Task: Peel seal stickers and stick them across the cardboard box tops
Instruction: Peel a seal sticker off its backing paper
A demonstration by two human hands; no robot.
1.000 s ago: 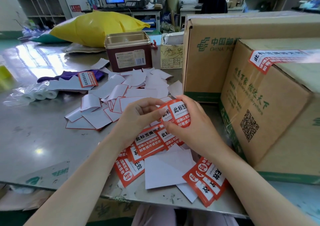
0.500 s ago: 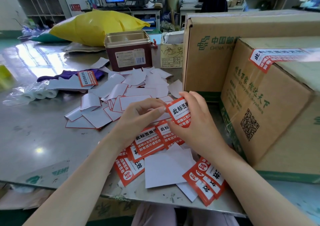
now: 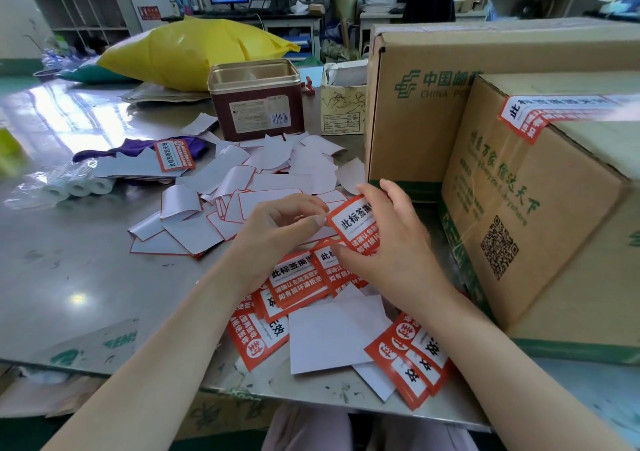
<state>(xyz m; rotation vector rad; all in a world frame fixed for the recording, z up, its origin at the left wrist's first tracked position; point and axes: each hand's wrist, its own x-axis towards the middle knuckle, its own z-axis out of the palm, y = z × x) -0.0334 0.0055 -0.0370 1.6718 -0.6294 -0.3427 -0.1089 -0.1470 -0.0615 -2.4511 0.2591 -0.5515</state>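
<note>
Meanwhile, at a steel worktop (image 3: pixel 86 277), a person is working a red-and-white seal sticker (image 3: pixel 353 224) free of its backing. The right hand (image 3: pixel 391 243) is gripping the sticker along its right side, fingers curled over the top edge and thumb beneath; the left hand (image 3: pixel 284 225) is pinching at the sticker's upper left corner with thumb and fingertip, apparently picking at the liner. Whether the liner is already lifting cannot be told.

The sticker is being held between the two hands, above a loose pile of unpeeled stickers (image 3: pixel 298 284) lying just below them on the worktop. Its printed face is turned toward the camera, tilted slightly; much of it is hidden by the right hand, so its long axis appears to run from upper left down to the right, but that is a judgement.

Beyond the left hand, discarded white backings (image 3: pixel 277 166) are lying scattered. To the right of the right hand, a cardboard box (image 3: pixel 540 215) is standing near, already carrying one applied seal (image 3: pixel 540 113) folded over its top edge; a larger box (image 3: pixel 433 80) is standing behind it.

The peeling step looks unfinished. The next move likely calls for separating the corner cleanly, stripping the liner, then carrying the sticker right to a box top.
</note>
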